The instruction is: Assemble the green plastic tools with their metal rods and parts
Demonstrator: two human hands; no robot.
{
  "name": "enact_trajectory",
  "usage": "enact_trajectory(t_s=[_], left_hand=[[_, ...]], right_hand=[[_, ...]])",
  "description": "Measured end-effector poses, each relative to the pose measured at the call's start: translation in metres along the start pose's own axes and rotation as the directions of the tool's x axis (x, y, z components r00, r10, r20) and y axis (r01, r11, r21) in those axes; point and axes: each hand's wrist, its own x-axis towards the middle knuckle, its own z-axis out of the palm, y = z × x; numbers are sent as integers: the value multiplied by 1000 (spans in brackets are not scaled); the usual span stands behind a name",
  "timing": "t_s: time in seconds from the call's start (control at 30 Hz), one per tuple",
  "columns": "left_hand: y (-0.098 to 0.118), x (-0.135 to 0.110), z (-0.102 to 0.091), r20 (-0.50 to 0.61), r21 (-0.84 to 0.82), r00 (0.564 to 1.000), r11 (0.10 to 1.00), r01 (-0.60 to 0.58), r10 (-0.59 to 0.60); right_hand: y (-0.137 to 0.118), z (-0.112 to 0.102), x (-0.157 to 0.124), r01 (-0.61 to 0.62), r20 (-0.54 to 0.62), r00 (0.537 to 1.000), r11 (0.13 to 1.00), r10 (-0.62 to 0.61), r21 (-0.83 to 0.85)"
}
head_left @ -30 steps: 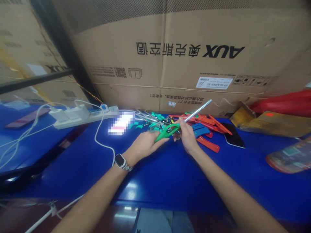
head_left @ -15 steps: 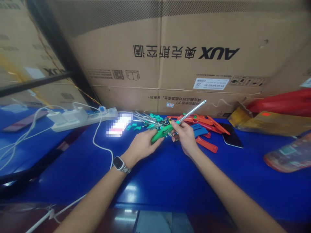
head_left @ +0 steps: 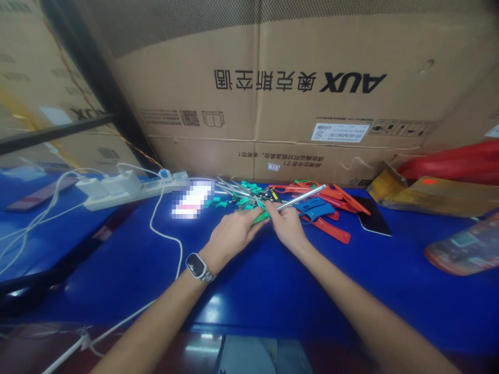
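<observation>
Between my two hands is a long-necked lighter with a green handle [head_left: 261, 217] and a silver metal tube [head_left: 306, 196] pointing up to the right. My left hand [head_left: 233, 232] is closed around the handle and covers most of it. Around the handle's front end and the base of the tube, the fingers of my right hand [head_left: 287, 227] are wrapped. Just behind the hands lies a pile of small green plastic pieces [head_left: 249, 187] and thin metal tubes [head_left: 229, 185]. Red lighter shells [head_left: 331, 229] and a blue shell [head_left: 317, 209] lie to the right.
A large cardboard box [head_left: 187, 156] stands behind the blue table [head_left: 253, 291]. On the left are a white power strip [head_left: 156, 189] with cables and a lit, blurred screen [head_left: 193, 200]. To the right lie a dark phone [head_left: 372, 218], an opened carton [head_left: 436, 195] and a plastic bottle [head_left: 463, 246].
The lighter has tipped lower, its tube end dropping toward the table. My hands have drawn closer together, my right hand shifting left, and now hide more of the green handle.
</observation>
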Motion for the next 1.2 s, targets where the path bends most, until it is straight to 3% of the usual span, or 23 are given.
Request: enact_trajectory(t_s=[0.1, 0.17, 0.3, 0.4, 0.57, 0.67, 0.77, 0.9, 1.07, 1.2], left_hand=[[-3, 1, -2, -4, -75, 1000, 997, -11, 10], [-8, 2, -4, 6, -211, 999, 977, -36, 38], [-21, 0, -11, 17, -382, 998, 923, -50, 62], [-30, -2, -14, 32, -268, 999, 963, -30, 40], [-44, -3, -18, 36, -110, 999, 994, -1, 5], [-46, -2, -20, 14, -85, 1000, 996, 14, -13], [-41, -2, -18, 7, -93, 1000, 995, 23, -23], [-31, -1, -12, 32, -110, 999, 994, 4, -1], [-19, 0, -8, -67, -18, 998, 1000, 17, -18], [-21, 2, -7, -66, 33, 997, 998, -46, 48]], right_hand=[[-3, -1, 1, 42, -9, 999, 999, -42, -12], [-5, -6, 4, 33, -5, 999, 999, -33, 38], [-5, -28, 18, -17, -130, 990, 950, 61, 312], [-3, -43, 29, -49, -172, 977, 921, 125, 387], [-2, -61, 38, -61, -342, 921, 934, 188, 351], [-2, -67, 39, -74, -322, 927, 934, 193, 348], [-1, -62, 36, -92, -269, 943, 930, 196, 356], [-2, -39, 27, -145, -137, 972, 943, 193, 300], [-1, -10, 17, -170, -65, 978, 943, 196, 287], [-1, -8, 15, -176, -40, 980, 946, 194, 270]])
